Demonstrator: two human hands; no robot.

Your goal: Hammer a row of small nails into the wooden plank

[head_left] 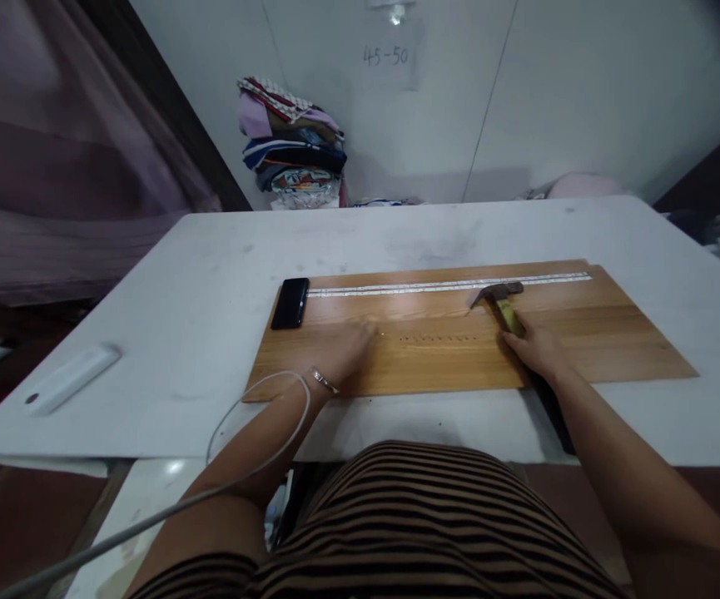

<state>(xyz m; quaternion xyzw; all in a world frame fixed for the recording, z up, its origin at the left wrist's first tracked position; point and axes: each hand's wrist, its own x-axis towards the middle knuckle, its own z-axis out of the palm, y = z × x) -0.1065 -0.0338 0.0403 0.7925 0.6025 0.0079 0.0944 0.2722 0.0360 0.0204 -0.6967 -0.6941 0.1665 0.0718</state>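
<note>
My right hand (538, 345) is closed around the handle of a claw hammer (504, 304). The hammer's dark metal head lies over the wooden board (615, 324), its yellow neck shows above my fingers, and the black grip runs down past the board's front edge. My left hand (350, 345) is low over the left half of the board, its fingers smeared by motion. A tiny shiny speck (383, 334) shows just right of those fingers, too small to name. Farther right, a row of small dark dots (438, 339), nails or holes, crosses the board between my hands.
Two pale printed strips (447, 285) run along the board's far side. A black phone (290, 303) lies on its left corner. A white device (72, 378) rests on the white table (210, 258). A grey cable (166, 512) loops over my left forearm. Folded cloths (297, 150) are stacked by the wall.
</note>
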